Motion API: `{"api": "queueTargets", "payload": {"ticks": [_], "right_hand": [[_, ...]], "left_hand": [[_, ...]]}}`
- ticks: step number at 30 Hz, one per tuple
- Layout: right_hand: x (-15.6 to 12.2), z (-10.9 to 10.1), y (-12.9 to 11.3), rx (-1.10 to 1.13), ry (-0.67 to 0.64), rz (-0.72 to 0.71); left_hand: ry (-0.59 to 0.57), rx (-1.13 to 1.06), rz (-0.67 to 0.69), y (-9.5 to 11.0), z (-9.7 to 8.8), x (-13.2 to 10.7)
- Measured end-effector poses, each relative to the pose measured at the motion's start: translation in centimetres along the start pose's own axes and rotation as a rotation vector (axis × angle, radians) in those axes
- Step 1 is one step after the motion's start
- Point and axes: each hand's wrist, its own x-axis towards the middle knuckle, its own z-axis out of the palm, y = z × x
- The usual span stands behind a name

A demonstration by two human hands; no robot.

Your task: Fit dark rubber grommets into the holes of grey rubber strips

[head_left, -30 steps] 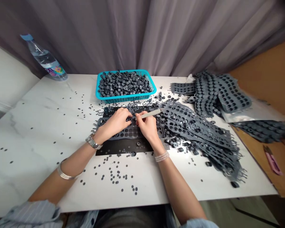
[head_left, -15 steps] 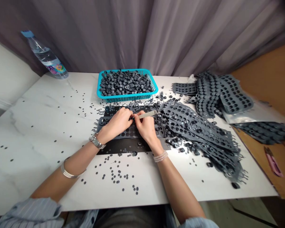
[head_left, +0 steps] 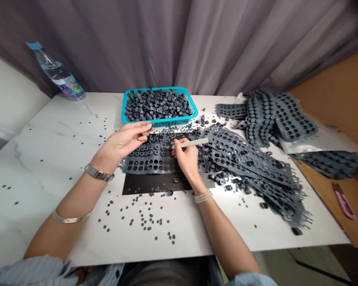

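My right hand (head_left: 186,159) rests on a grey perforated rubber sheet (head_left: 152,163) and grips a pale flat stick (head_left: 192,143), whose tip lies over the sheet. My left hand (head_left: 127,139) is raised above the sheet's far left edge, just in front of the turquoise plastic basket (head_left: 159,123). Its fingers are loosely curled and I see nothing in them. The basket is heaped with dark grey rubber rings (head_left: 156,105). Several rings still sit in the sheet's upper rows, and the lower rows show bare holes. A black mat (head_left: 152,184) lies under the sheet.
Small black discs (head_left: 143,216) are scattered over the white marble table (head_left: 47,174). Punched grey sheets (head_left: 253,163) are heaped on the right, over a foil bag (head_left: 322,139). A water bottle (head_left: 56,75) stands at the back left; pink-handled snips (head_left: 343,205) lie on a wooden surface to the right.
My left hand has lifted off the sheet and moved up and left toward the basket. My right hand stays in place, its stick now pointing further right.
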Motion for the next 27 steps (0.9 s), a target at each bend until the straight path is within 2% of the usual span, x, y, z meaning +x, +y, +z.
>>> {"api": "queueTargets", "payload": {"ticks": [4,8,13,16,18,20,23,25,27], "right_hand": [[0.1,-0.9,0.0,0.104,0.121,0.018],[0.2,-1.4,-0.2,0.189,0.162,0.040],[0.2,-0.3,-0.1,0.315,0.051,0.053],[0.1,0.3,-0.1,0.223,-0.026,0.004],[0.1,0.0,-0.3,0.106,0.034,-0.021],[0.1,-0.7,-0.7,0.025,0.168,-0.047],[0.1,-1.7,-1.4,0.013,0.320,-0.110],[0.1,-1.9,-1.5,0.045,0.326,-0.121],[0.1,-1.7,-1.2,0.095,0.246,-0.077]], "left_hand": [[-0.086,-0.225,-0.163,-1.5,0.8,0.4],[-0.067,-0.279,-0.192,-2.0,1.8,0.0],[-0.035,-0.276,-0.204,-2.1,2.7,-0.5],[-0.005,-0.287,-0.218,-2.4,2.8,-0.5],[0.009,-0.320,-0.237,-2.5,2.6,-0.4],[0.006,-0.377,-0.244,-2.5,2.2,-0.3],[-0.018,-0.413,-0.253,-2.4,1.6,-0.1],[-0.028,-0.369,-0.255,-2.4,1.4,0.1],[-0.028,-0.285,-0.232,-2.6,1.4,0.0]]}}
